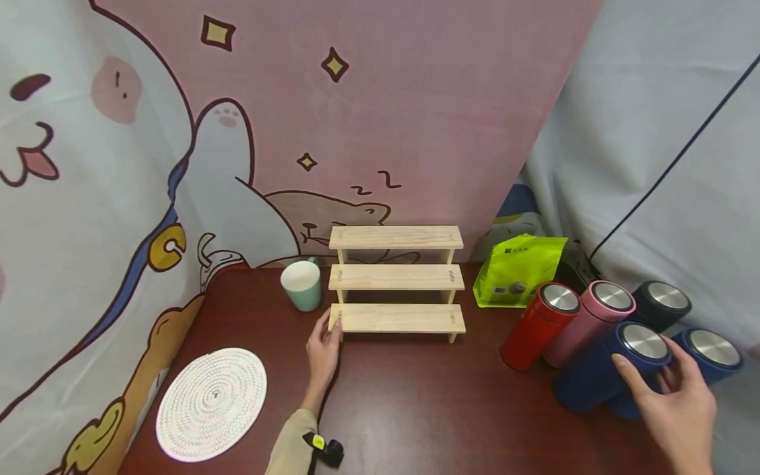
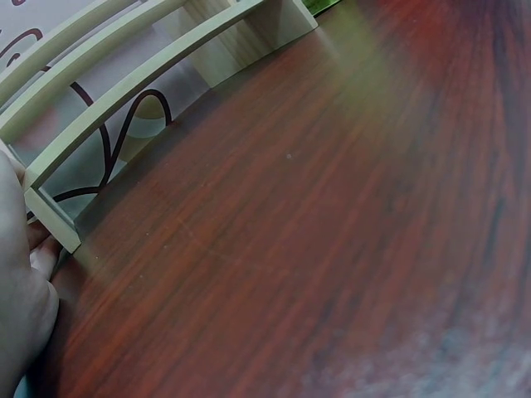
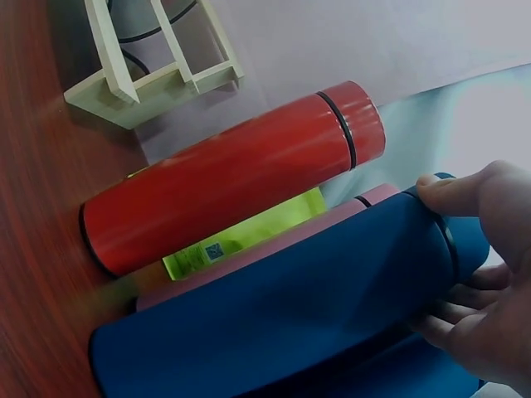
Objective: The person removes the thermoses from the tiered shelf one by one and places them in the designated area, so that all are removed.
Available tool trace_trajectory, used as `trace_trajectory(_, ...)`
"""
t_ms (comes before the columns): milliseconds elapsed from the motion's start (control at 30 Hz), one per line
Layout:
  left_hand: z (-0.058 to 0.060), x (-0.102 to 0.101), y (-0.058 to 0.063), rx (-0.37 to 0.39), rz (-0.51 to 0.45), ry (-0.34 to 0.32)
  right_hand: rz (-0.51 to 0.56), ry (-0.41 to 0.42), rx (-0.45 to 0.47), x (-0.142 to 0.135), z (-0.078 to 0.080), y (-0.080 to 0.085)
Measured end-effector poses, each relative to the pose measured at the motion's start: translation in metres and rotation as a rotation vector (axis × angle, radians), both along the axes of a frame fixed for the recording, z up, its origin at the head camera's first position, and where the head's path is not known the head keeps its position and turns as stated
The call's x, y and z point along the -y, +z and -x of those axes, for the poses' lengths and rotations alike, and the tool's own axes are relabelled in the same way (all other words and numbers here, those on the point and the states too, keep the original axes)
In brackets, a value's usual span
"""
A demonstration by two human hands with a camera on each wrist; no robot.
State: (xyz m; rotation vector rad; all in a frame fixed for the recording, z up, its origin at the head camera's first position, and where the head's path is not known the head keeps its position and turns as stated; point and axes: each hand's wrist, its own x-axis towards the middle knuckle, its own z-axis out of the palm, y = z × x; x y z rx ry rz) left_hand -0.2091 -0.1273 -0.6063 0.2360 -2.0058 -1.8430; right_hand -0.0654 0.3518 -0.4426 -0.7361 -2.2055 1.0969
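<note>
A three-step wooden display stand (image 1: 398,318) stands at the back middle of the table. My left hand (image 1: 323,346) holds the left end of its lowest step; in the left wrist view some fingers are hidden behind the side panel. At the right, my right hand (image 1: 683,402) grips a dark blue thermos bottle (image 1: 594,369) near its steel-topped lid, thumb on one side and fingers on the other. The bottle is upright among others: a red thermos (image 3: 224,182), a pink thermos (image 1: 588,326), a black thermos (image 1: 662,303) and a second blue thermos (image 1: 709,356).
A green mug (image 1: 303,290) stands left of the stand. A round woven mat (image 1: 210,406) lies at the table's left. Between the stand and the bottles is a bright green pouch (image 1: 516,267). Printed cloth (image 1: 415,119) hangs behind the table.
</note>
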Motion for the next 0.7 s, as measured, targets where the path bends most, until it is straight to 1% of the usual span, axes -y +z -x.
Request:
trace_trajectory(67, 0.000, 0.000, 0.000, -0.015, -0.004, -0.001, -0.021, 0.007, -0.016, 0.001, 0.000, 0.002)
trace_trajectory(167, 0.000, 0.002, 0.001, -0.015, -0.022, -0.007, -0.068, 0.029, -0.096, 0.004, 0.003, 0.008)
trace_trajectory(300, -0.002, 0.008, 0.007, 0.051, -0.001, -0.030, -0.168, 0.050, -0.233, 0.012, 0.010, 0.024)
trace_trajectory(433, -0.008, 0.015, 0.018, 0.136, 0.106, -0.064, -0.256, 0.065, -0.315, 0.025, 0.015, 0.042)
trace_trajectory(533, -0.015, 0.019, 0.030, 0.166, 0.200, -0.089, -0.307, 0.132, -0.371, 0.037, 0.020, 0.052)
trace_trajectory(633, -0.023, 0.020, 0.042, 0.145, 0.280, -0.130, -0.361, 0.244, -0.415, 0.050, 0.028, 0.059)
trace_trajectory(700, -0.029, 0.020, 0.051, 0.129, 0.332, -0.160, -0.390, 0.326, -0.421, 0.059, 0.034, 0.062)
